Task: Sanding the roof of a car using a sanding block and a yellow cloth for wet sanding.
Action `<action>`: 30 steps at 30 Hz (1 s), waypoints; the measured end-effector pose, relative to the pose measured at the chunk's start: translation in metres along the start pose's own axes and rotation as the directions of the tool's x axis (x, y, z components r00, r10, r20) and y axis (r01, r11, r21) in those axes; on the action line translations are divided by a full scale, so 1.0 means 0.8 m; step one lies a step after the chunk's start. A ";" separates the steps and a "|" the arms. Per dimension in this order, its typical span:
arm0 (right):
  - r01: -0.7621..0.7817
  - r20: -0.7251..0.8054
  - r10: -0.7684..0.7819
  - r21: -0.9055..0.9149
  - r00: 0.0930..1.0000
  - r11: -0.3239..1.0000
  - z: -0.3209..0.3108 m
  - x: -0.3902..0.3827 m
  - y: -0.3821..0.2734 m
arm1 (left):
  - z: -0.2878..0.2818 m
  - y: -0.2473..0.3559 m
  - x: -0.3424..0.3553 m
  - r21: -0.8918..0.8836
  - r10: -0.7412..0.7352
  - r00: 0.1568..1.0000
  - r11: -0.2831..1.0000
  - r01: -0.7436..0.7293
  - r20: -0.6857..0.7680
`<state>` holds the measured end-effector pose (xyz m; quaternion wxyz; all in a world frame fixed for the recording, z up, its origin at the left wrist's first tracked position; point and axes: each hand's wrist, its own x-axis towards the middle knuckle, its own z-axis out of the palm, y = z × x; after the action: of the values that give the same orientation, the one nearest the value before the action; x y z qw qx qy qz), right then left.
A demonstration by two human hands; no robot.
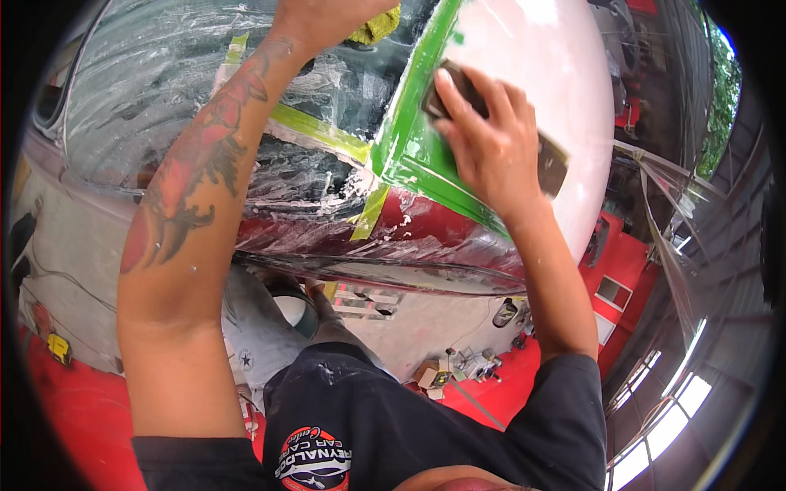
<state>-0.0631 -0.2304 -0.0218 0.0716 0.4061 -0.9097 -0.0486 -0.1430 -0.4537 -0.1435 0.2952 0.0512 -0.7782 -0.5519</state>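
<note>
My right hand is closed over a dark, flat piece of sandpaper, pressed on the pale rounded car panel. The sandpaper shows past the fingertips and past the wrist side; whether it is wrapped round a block I cannot tell. Beside it, wide green masking tape borders the panel. At the top edge my left hand grips a wet-looking yellow cloth or sponge above the car's window glass. The frame's edge cuts off part of this hand. White, milky residue streaks the glass.
Yellow-green tape strips cross the glass edge and a dark red body part. Below stand a bucket and, on the red floor, a cardboard box among small items. Plastic sheeting hangs at right.
</note>
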 end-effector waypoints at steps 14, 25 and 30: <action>-0.094 0.027 0.092 0.115 0.995 0.989 -0.008 -0.059 -0.032 | -0.016 0.006 0.001 -0.091 -0.051 0.997 0.994 0.057 0.061; -0.073 -0.041 0.081 0.162 0.996 0.984 0.006 -0.045 -0.011 | -0.011 0.007 0.000 -0.190 -0.056 0.994 0.979 0.073 0.091; -0.044 -0.050 0.052 0.142 0.997 0.989 0.004 -0.037 0.010 | -0.011 0.017 0.005 -0.141 -0.037 0.994 0.989 0.052 0.101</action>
<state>-0.0499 -0.2030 -0.0263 0.0683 0.3893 -0.9181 0.0286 -0.1383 -0.4575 -0.1276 0.2473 0.0200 -0.7486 -0.6149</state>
